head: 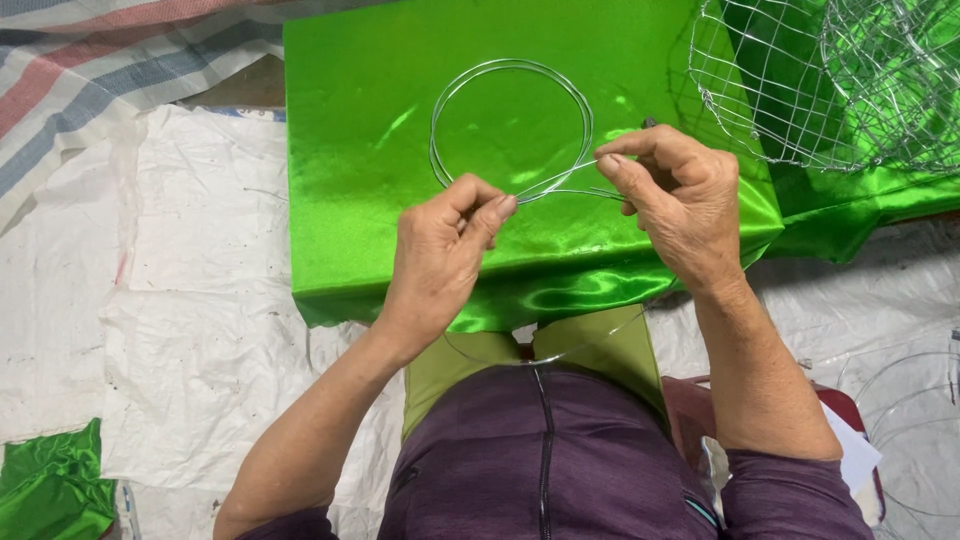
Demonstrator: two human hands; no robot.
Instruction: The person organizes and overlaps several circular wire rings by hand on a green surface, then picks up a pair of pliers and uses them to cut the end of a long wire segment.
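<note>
Two bare hands work over a shiny green cloth (380, 120) in the head view. Left hand (440, 255) has thumb and forefinger pinched together on a thin silver wire ring (510, 130), which lies coiled on the cloth just ahead of both hands. Right hand (680, 205) also pinches the wire's strands, fingers closed; a small dark tip shows behind it, perhaps a tool. A wire mesh basket (820, 80) sits at the cloth's far right corner, white sheeting (190, 300) beneath.
</note>
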